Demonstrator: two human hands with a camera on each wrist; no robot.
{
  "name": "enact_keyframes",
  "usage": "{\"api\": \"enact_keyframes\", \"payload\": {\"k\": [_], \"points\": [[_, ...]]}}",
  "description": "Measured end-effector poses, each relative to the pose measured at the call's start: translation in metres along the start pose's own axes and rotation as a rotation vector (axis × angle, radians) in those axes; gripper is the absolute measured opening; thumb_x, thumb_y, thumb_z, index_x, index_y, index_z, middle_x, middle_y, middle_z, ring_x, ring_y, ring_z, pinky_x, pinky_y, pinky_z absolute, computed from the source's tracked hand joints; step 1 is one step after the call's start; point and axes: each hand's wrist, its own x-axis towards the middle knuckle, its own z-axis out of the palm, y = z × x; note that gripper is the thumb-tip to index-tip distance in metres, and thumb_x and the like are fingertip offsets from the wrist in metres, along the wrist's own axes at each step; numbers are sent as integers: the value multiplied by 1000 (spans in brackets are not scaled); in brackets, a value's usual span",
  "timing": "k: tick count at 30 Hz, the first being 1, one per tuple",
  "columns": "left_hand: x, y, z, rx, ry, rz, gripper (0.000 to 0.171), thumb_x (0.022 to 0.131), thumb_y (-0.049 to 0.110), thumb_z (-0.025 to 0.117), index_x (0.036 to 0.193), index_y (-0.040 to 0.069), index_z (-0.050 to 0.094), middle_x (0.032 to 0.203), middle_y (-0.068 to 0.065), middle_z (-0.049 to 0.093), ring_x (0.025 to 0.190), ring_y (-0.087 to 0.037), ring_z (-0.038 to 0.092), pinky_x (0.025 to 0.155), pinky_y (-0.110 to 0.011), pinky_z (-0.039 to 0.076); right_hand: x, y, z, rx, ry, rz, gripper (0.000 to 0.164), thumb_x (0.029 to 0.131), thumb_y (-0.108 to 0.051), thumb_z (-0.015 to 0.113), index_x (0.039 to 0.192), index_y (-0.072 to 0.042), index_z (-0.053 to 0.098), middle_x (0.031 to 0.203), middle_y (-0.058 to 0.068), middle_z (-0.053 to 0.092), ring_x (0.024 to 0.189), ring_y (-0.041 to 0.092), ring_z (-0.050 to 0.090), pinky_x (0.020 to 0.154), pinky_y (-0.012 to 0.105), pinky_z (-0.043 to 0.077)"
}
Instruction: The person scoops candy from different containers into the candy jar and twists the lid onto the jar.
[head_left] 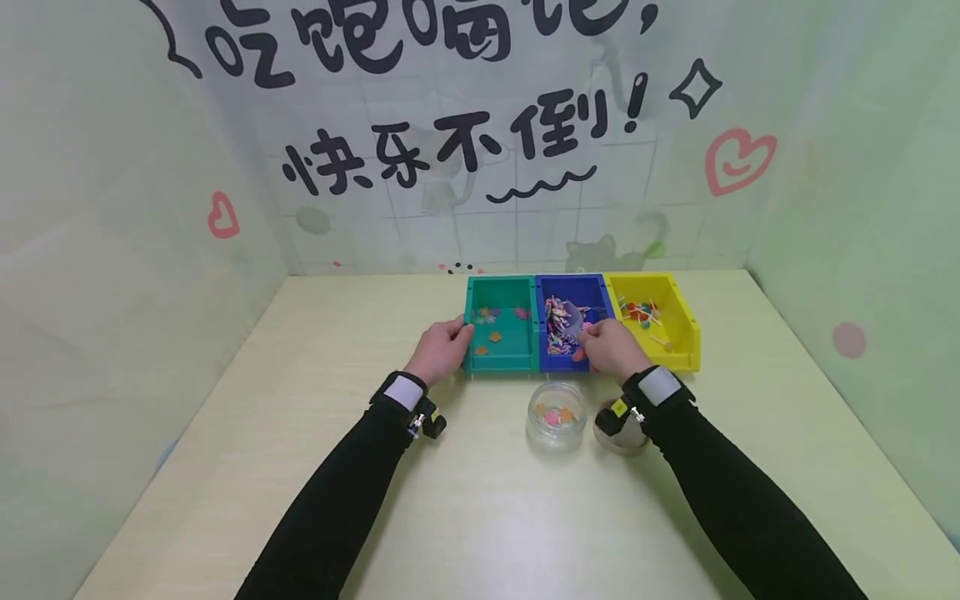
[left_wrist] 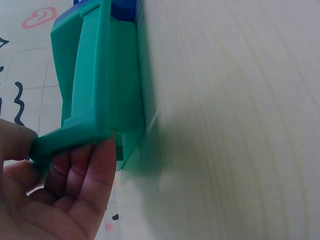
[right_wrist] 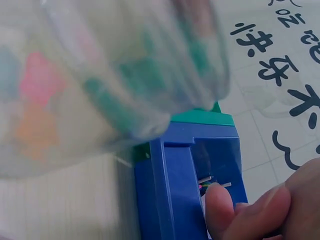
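Note:
In the head view my left hand (head_left: pixel 441 350) grips the left wall of the green bin (head_left: pixel 504 364), thumb on one side and fingers curled on the other, as the left wrist view shows. My right hand (head_left: pixel 613 347) reaches over the front of the blue bin (head_left: pixel 564 363) and pinches a small clear scoop-like piece (head_left: pixel 573 320). That piece lies over a heap of thin striped sticks (head_left: pixel 558 337). In the right wrist view the thumb and fingers are curled together, and the scoop-like piece is mostly hidden behind them.
A clear jar (head_left: pixel 556 432) with pink and orange pieces stands before the blue bin. A round lid (head_left: pixel 624 442) lies beside it, partly under the right wrist. The yellow bin (head_left: pixel 686 333) at right holds small colourful stick pieces. A printed cloth (head_left: pixel 480 233) hangs behind.

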Motion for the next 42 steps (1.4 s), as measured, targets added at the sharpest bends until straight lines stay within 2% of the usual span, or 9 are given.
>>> {"api": "enact_keyframes", "payload": {"k": [8,19,25,31,34,36,40,42], "points": [[0,1,1,2,3,-6,50,119,35,43,165,16,52,68,0,46,59,-17,44,54,-28,33,-2,3,-2,74,-16,9,33,120,-27,45,123,1,62,103,13,70,72,22,54,78,33,44],[0,0,1,-3,1,5,51,119,34,43,166,15,49,69,0,47,60,-16,44,56,-27,34,-14,5,-4,165,-73,28,35,119,-27,49,131,3,63,98,9,69,68,16,51,66,27,39],[2,-3,2,28,10,16,54,119,34,45,167,9,46,69,-1,38,63,-17,42,58,-29,32,-18,11,-3,246,-91,44,40,119,-25,49,145,4,58,104,11,69,69,15,50,64,25,38],[1,-3,3,49,29,23,55,119,35,45,168,10,43,75,-3,41,67,-19,42,61,-30,36,-25,16,-6,309,-41,32,43,119,-29,48,146,3,58,104,10,64,76,18,52,68,26,41],[1,-3,3,59,36,22,55,119,35,45,168,11,42,78,-5,44,67,-19,42,62,-30,37,-28,20,-9,325,-5,-6,43,120,-29,45,145,4,58,102,8,61,75,18,51,64,25,40],[1,-3,3,58,45,26,55,119,35,45,168,11,42,84,-5,52,68,-19,43,62,-31,37,-30,23,-12,340,14,-27,44,121,-30,43,145,4,57,101,7,60,72,16,50,62,25,39],[2,-4,5,49,58,20,55,119,35,45,168,13,42,88,-7,50,71,-21,43,65,-32,37,-33,26,-16,381,44,-40,47,121,-34,41,147,2,54,101,5,58,71,14,48,60,25,38],[2,-3,6,40,70,14,54,119,35,46,168,14,44,93,-6,53,77,-21,46,68,-32,39,-34,28,-18,398,62,-45,49,121,-37,41,147,2,54,101,5,57,71,14,48,60,24,38]]}}
